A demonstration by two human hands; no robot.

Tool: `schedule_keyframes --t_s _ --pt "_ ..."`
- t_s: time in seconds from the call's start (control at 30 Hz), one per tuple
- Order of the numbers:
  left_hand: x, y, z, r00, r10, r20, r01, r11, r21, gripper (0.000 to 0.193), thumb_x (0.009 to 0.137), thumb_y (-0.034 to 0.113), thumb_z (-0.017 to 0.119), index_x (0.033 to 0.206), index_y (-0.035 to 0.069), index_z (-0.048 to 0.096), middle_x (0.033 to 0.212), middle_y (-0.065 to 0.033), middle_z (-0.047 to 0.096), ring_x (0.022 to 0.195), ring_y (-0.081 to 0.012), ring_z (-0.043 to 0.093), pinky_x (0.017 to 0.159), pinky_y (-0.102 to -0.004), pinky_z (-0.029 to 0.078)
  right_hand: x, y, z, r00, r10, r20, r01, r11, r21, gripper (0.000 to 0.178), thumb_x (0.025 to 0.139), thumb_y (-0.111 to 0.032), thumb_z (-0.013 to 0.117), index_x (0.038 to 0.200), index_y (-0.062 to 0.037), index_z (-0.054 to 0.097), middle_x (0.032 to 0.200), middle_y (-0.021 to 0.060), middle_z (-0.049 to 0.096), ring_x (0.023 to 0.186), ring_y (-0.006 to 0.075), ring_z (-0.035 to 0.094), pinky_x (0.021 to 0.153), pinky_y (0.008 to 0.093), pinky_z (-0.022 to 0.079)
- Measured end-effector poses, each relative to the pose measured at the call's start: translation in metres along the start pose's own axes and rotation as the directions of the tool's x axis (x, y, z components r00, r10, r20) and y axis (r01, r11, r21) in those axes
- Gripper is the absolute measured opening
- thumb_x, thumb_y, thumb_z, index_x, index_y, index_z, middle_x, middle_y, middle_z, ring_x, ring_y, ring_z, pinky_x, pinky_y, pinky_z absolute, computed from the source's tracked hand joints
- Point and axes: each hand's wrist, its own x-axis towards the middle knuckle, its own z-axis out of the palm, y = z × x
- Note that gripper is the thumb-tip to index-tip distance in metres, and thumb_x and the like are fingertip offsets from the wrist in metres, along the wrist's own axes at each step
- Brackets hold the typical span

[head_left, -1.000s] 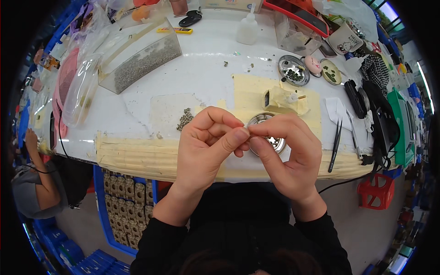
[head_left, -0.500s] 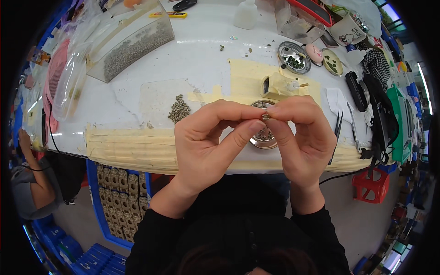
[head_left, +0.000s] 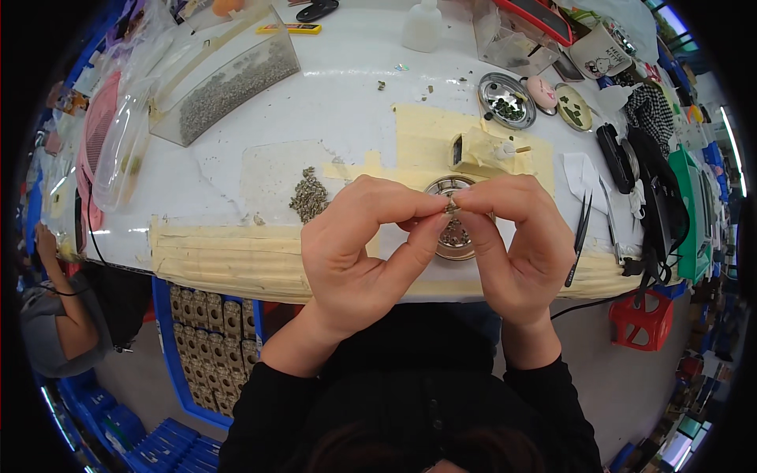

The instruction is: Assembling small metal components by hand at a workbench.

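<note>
Over a round metal dish (head_left: 455, 251), my left hand (head_left: 363, 244) and my right hand (head_left: 520, 240) meet fingertip to fingertip. Both are closed in a pinch on one tiny metallic piece (head_left: 451, 207), mostly hidden by the fingers and too small to name. Small metal bits lie in the dish below. Left of my left hand is a loose heap of small grey-brown metal parts (head_left: 309, 195). Beyond my right hand stands a small block wrapped in yellow tape (head_left: 485, 151). Dark tweezers (head_left: 581, 236) lie to the right of my right hand.
A clear bin of grey bits (head_left: 229, 91) stands at the far left. Dishes with green pieces (head_left: 506, 101), a white bottle (head_left: 423, 27) and a mug (head_left: 599, 54) are at the back. Below hangs a blue tray of metal parts (head_left: 209, 339). Another person's arm (head_left: 67, 292) shows at left.
Both hands have shifted slightly left, and the held piece has turned a little between the fingertips. More of the metal dish's far rim shows now.
</note>
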Motion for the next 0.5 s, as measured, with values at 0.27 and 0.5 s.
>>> schedule_keyframes --t_s 0.27,0.5 --pt "0.0003 -0.0031 0.0016 1.000 -0.001 -0.015 0.001 1.000 -0.005 0.018 0.083 -0.010 0.068 0.100 -0.003 0.067 0.093 -0.0094 0.067 0.086 -0.0155 0.061 0.078 -0.0265 0.046 -0.0038 0.0029 0.0035 0.994 0.113 -0.003 -0.112 0.985 0.129 0.009 0.084 0.004 0.069 0.092 0.0012 0.068 0.084 0.0079 0.066 0.073 0.0169 0.061 0.065 0.0260 0.047" --pt "0.0023 -0.0073 0.0030 0.997 0.034 -0.076 -0.031 0.999 0.042 0.020 0.077 -0.005 0.075 0.096 0.001 0.073 0.087 -0.0079 0.067 0.077 -0.0169 0.063 0.068 -0.0267 0.049 -0.0061 0.0054 0.0034 0.976 0.214 0.046 -0.219 0.956 0.197 0.008 0.088 0.001 0.067 0.095 0.0022 0.068 0.084 0.0072 0.065 0.074 0.0136 0.060 0.066 0.0247 0.047"
